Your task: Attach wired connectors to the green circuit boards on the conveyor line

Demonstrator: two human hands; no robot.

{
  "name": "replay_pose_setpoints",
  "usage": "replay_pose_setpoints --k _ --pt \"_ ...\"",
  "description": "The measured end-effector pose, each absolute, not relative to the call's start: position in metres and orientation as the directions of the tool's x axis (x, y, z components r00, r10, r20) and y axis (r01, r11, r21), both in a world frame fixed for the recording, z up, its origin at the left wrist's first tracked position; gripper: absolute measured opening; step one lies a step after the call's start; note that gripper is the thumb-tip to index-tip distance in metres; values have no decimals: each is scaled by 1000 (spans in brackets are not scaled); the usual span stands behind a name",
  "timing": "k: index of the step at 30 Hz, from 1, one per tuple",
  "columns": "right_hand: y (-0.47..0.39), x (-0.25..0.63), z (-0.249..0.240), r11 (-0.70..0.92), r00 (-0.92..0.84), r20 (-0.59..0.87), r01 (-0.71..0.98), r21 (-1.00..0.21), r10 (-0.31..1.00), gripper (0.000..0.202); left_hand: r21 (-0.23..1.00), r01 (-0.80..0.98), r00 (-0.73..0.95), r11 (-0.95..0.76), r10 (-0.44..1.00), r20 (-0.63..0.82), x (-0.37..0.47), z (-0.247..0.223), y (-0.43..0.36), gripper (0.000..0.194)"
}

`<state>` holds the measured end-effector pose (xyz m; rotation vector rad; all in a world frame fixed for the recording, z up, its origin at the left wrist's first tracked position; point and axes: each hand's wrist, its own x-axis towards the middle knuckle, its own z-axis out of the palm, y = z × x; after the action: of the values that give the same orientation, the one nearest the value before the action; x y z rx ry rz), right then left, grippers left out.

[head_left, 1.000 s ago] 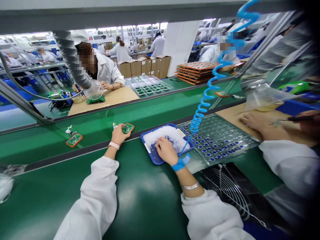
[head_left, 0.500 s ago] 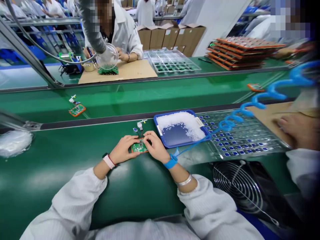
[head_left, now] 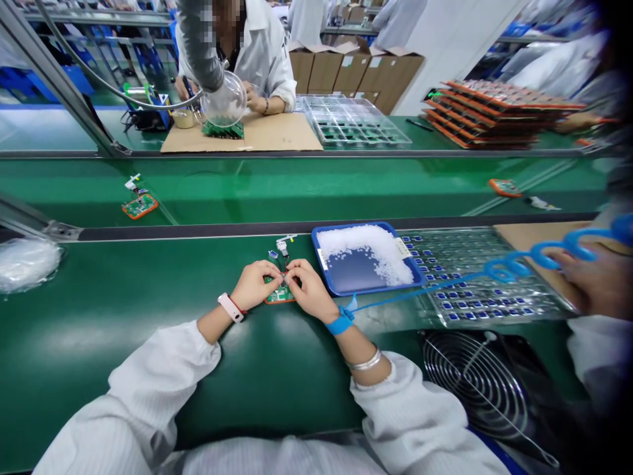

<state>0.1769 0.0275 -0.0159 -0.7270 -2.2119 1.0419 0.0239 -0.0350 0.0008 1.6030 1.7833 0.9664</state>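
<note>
A small green circuit board with an orange edge (head_left: 280, 295) lies on the green bench in front of me, partly hidden by my fingers. My left hand (head_left: 256, 285) comes in from the left, thumb and fingertips pinched together over the board's upper part. From the other side my right hand (head_left: 310, 290) pinches close beside them, the fingertips of both hands nearly touching. What lies between the fingers is too small to make out. Just beyond them are a white connector (head_left: 283, 248) on dark wires and a small blue-and-white piece (head_left: 273, 254).
A blue tray (head_left: 346, 288) of white granules stands right of my hands, beside a clear sheet with rows of dark-blue pieces (head_left: 475, 303). A blue coiled cord (head_left: 504, 267) runs to my right wrist. A fan (head_left: 475, 376) sits lower right. Another board (head_left: 140, 206) is on the conveyor.
My left hand has gone from holding the board's left edge to pinching above it near my right fingertips. The conveyor board sits further left, and a white piece has appeared on the belt's right.
</note>
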Motion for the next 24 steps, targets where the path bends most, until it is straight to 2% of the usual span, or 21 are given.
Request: replay_pose_setpoints --k 10,12,15,18,21,24 --pt "29 172 -15 527 -684 201 307 -792 701 14 755 648 -101 103 994 -49 20 11 -25 14" --pt "27 172 -11 533 -672 216 309 -787 708 14 749 655 -112 100 993 -34 19 10 -27 11" --pt "31 181 0 577 -639 299 282 -766 709 14 718 695 -113 34 992 63 20 6 -35 5" --pt "51 205 9 587 -505 383 344 -733 774 13 612 788 -28 -64 990 139 23 2 -46 31" --pt "76 232 7 510 -403 330 512 -692 853 14 511 852 45 -116 988 149 24 -1 -53 62" --pt "91 246 -4 476 -446 225 603 -640 866 12 495 856 90 -146 987 134 23 -2 -52 62"
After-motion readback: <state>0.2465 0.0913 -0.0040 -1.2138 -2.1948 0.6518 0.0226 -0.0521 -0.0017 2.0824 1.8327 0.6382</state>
